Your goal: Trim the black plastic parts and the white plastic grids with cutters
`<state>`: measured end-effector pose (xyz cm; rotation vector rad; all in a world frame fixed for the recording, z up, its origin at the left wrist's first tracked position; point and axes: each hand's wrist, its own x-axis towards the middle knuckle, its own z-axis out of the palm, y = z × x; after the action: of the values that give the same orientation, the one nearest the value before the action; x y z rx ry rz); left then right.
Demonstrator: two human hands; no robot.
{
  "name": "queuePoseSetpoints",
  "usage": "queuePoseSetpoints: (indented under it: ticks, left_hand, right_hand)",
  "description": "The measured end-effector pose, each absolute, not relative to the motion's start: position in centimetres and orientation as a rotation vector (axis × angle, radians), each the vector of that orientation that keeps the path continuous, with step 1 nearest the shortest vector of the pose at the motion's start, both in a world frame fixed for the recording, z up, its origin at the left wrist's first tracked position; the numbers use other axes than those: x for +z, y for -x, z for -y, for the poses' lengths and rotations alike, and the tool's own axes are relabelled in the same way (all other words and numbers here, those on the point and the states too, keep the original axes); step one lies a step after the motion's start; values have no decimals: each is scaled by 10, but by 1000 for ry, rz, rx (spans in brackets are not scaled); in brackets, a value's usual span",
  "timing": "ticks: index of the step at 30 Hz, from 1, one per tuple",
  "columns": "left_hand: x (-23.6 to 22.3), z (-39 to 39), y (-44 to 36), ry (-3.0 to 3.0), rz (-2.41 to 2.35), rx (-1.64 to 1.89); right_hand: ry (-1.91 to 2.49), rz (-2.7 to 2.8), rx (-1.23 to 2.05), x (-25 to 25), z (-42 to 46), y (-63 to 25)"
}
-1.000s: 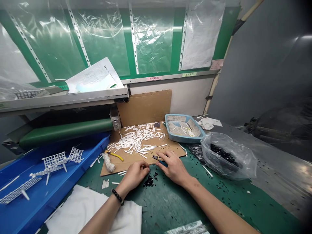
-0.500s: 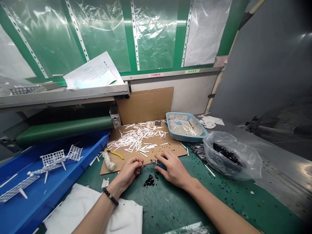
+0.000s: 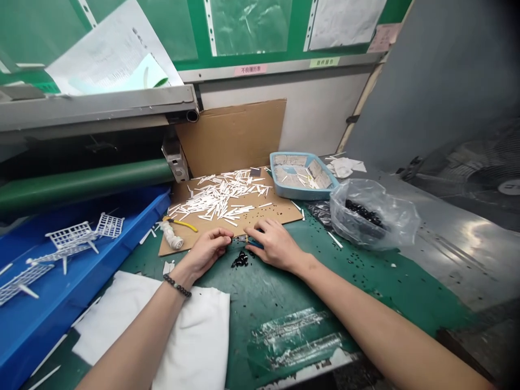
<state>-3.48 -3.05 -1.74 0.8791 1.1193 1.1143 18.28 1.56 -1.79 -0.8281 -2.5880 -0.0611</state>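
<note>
My right hand is closed around the blue handles of a pair of nippers, whose metal jaws point left. Fingers pinched, my left hand meets the jaw tips with something small and dark that I cannot make out. Just below the jaws, a small heap of black plastic bits lies on the green mat. Beyond both hands, many white sticks are strewn over a cardboard sheet. A yellow-handled tool and a rolled white cloth rest at the sheet's left edge.
At left stands a blue tray with white grid frames. A light blue basket is at the back, and a clear plastic bag of black bits sits at right. A white cloth lies under my left forearm.
The view has tilted down and shifted. My hands have come together, so the nippers' jaws now reach my left fingertips, where a gap was before.
</note>
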Motion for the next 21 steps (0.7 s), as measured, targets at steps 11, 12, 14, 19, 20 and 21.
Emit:
queuePoseSetpoints:
  ticks: [11, 12, 14, 19, 20, 21]
  left_hand:
    - [-20, 29, 36, -894, -1144, 1096]
    - [-20, 29, 36, -897, -1154, 1097]
    - [-21, 29, 37, -909, -1169, 1093]
    - [-20, 30, 36, -938, -1176, 1086]
    - [-20, 31, 35, -939, -1174, 1086]
    - [-19, 31, 35, -939, -1171, 1086]
  right_hand:
    - [849, 2615, -145, -22, -13, -179]
    - [859, 2613, -153, -22, -13, -179]
    - [872, 2606, -152, -23, -13, -178]
    - [874, 2593, -107, -28, -16, -179]
    - [870, 2595, -100, -28, -16, -179]
    - [867, 2598, -95, -28, -16, -179]
